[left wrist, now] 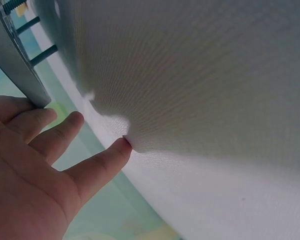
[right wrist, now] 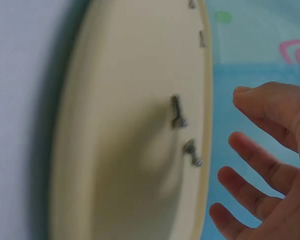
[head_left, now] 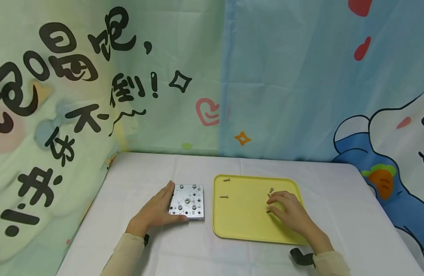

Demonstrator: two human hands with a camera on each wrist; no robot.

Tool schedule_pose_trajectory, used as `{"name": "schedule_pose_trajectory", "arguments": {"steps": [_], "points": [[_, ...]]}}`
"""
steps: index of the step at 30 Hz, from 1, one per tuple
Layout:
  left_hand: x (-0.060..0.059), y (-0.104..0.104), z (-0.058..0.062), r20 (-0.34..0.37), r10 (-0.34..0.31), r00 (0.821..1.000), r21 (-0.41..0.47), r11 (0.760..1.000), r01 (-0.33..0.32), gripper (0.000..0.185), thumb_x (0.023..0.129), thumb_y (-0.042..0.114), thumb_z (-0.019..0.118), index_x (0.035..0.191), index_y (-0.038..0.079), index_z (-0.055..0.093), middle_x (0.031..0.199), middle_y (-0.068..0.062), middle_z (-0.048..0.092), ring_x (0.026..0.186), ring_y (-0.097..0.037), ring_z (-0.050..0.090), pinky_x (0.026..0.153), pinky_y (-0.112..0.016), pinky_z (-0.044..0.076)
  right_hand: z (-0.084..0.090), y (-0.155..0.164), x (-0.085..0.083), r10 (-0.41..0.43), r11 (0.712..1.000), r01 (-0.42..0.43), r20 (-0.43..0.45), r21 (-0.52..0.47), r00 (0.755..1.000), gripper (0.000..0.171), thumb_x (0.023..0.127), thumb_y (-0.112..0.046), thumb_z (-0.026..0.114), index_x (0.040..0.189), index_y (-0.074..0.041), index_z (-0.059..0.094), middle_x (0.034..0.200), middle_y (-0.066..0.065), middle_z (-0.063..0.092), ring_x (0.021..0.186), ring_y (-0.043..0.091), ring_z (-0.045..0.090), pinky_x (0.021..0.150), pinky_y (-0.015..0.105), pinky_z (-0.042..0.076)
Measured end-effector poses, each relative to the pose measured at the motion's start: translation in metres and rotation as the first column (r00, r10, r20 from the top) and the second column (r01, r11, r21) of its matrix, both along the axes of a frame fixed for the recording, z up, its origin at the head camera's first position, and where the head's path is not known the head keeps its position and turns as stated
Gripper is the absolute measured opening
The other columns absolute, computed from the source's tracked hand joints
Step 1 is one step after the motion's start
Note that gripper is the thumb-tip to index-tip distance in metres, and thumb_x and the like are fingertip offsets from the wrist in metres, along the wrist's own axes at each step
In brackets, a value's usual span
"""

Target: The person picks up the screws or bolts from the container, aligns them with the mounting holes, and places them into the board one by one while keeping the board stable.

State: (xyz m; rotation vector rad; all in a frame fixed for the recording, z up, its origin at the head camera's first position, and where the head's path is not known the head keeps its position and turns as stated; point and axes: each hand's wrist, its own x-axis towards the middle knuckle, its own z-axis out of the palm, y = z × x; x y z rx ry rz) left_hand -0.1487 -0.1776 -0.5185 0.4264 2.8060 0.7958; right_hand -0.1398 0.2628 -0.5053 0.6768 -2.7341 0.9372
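A square silver metal plate (head_left: 192, 201), dotted with holes and screw heads, lies left of the tray. My left hand (head_left: 158, 211) holds its left side, thumb along the near edge; in the left wrist view, threaded ends (left wrist: 44, 55) jut from the plate's underside, and one fingertip (left wrist: 122, 145) touches the cloth. Over the right part of the yellow tray (head_left: 246, 234) hovers my right hand (head_left: 289, 212), fingers apart and holding nothing. Bolts (right wrist: 178, 111) lie near it in the tray. Two more, an upper bolt (head_left: 226, 179) and a lower bolt (head_left: 224, 196), rest at the tray's left.
A white cloth (head_left: 184, 253) covers the table. Behind it hangs a printed curtain (head_left: 284, 76) in green and blue, close to the table's back edge. Black straps show at both wrists, the right strap (head_left: 301, 257) being the larger.
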Motion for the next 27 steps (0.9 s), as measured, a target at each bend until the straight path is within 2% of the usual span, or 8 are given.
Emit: {"name": "schedule_pose_trajectory", "arguments": {"steps": [6,11,15,27], "points": [[0.0,0.0,0.0,-0.005,-0.004,1.0,0.009,1.0,0.004,0.128,0.069,0.068,0.08,0.159,0.002,0.018,0.165,-0.01,0.017,0.148,-0.031,0.023,0.118,-0.047,0.026,-0.008,0.011,0.0,-0.028,0.999,0.027,0.036,0.031,0.999,0.014,0.084,0.004,0.075,0.092,-0.007,0.073,0.109,0.021,0.065,0.103,0.044,0.058,0.089,0.061,0.045],[0.0,-0.001,0.0,-0.013,-0.008,1.0,0.009,1.0,0.008,0.128,0.069,0.069,0.08,0.159,0.002,0.019,0.165,-0.01,0.017,0.148,-0.031,0.023,0.117,-0.046,0.027,-0.011,0.014,0.001,-0.053,0.996,0.045,0.114,0.072,0.992,0.015,0.085,0.001,0.076,0.094,-0.011,0.073,0.11,0.017,0.065,0.105,0.042,0.057,0.09,0.061,0.044],[0.0,-0.001,0.0,-0.008,-0.008,1.0,0.012,1.0,0.008,0.128,0.068,0.068,0.081,0.159,0.002,0.018,0.166,-0.009,0.016,0.148,-0.03,0.023,0.118,-0.045,0.026,-0.012,0.014,0.001,-0.071,0.993,0.056,0.141,0.109,0.987,0.015,0.086,-0.001,0.076,0.096,-0.012,0.073,0.112,0.017,0.065,0.107,0.042,0.056,0.092,0.06,0.044],[0.0,-0.001,0.0,0.007,0.003,1.0,0.009,1.0,-0.003,0.129,0.068,0.067,0.081,0.159,0.003,0.018,0.166,-0.009,0.016,0.149,-0.029,0.022,0.118,-0.045,0.026,-0.015,0.01,0.0,-0.106,0.985,0.087,0.123,0.148,0.987,0.013,0.086,-0.004,0.076,0.093,-0.014,0.073,0.113,0.018,0.062,0.104,0.042,0.053,0.087,0.058,0.044]]}}
